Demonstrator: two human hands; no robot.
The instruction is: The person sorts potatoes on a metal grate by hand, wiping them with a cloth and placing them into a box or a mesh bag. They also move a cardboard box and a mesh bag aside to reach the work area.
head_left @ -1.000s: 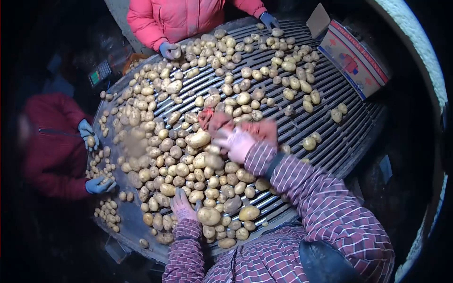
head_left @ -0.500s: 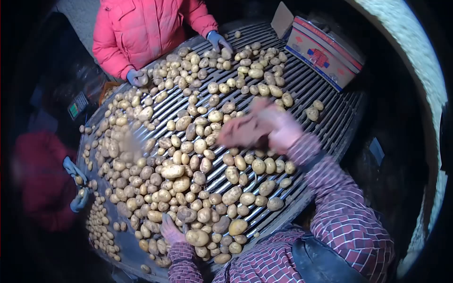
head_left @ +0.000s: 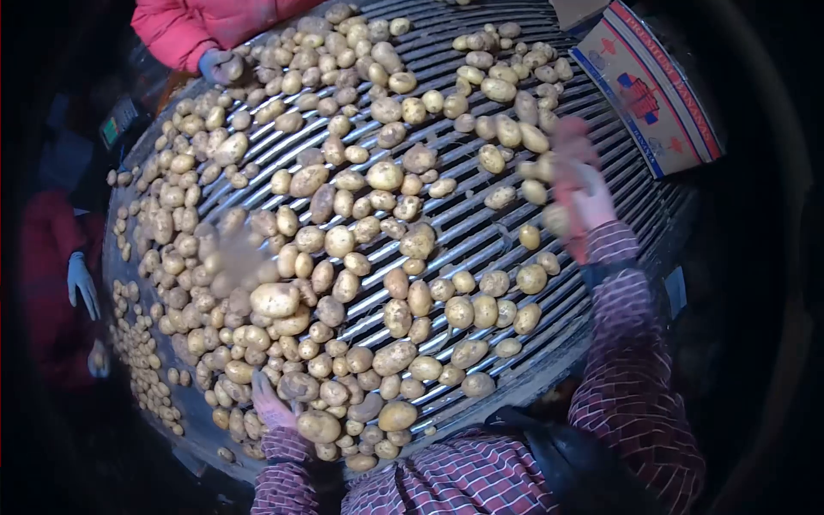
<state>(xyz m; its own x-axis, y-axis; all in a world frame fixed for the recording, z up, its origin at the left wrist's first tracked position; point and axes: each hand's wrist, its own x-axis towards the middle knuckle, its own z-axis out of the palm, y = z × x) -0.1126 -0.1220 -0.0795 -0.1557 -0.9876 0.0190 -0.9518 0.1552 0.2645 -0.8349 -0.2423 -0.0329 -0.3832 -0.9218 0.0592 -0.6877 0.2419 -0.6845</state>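
Printed cardboard box (head_left: 652, 86) at upper right, beside the slatted tabletop (head_left: 481, 232). Co-worker in pink jacket (head_left: 189, 21) at top left, gloved hand (head_left: 216, 64) on the edge. Second person in red (head_left: 43, 257) at left, pale glove (head_left: 81, 283).

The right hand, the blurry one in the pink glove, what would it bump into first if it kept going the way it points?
Probably the cluster of potatoes just beyond the right hand, which points up the slatted table. The hand is motion-blurred and its height above the slats is unclear, so it might pass over them.
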